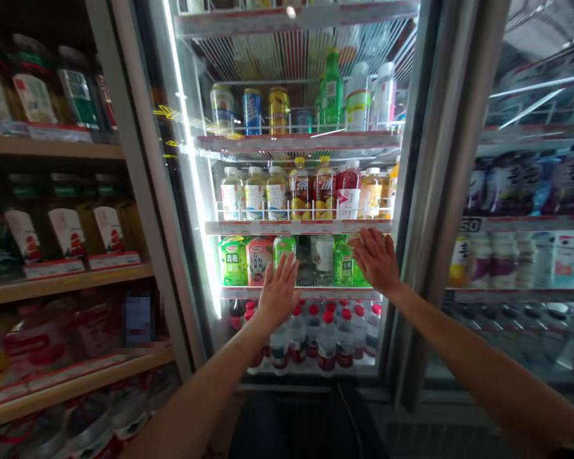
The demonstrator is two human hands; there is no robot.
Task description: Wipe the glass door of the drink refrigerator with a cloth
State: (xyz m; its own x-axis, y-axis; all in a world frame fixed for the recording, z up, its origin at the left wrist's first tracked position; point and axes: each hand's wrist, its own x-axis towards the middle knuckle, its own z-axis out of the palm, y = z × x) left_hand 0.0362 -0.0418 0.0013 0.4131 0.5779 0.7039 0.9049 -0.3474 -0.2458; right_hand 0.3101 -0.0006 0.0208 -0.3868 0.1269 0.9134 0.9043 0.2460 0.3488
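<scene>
My left hand reaches into the lower middle of a lit drinks fridge, its fingers stretched and apart with nothing held. Its fingertips overlap a green bottle on the shelf; I cannot tell whether they touch. Farther right, my right hand is raised in front of the same shelf, fingers extended, with no held thing visible. Nearest to it is a green drink pack, partly hidden. On that shelf also stand another green pack, a red-pink pack and a white bottle.
Above is a shelf edge with a wire guard and a row of tea and juice bottles. Red-capped bottles fill the bottom. A metal door frame stands at right; wooden shelves with bottles are at left.
</scene>
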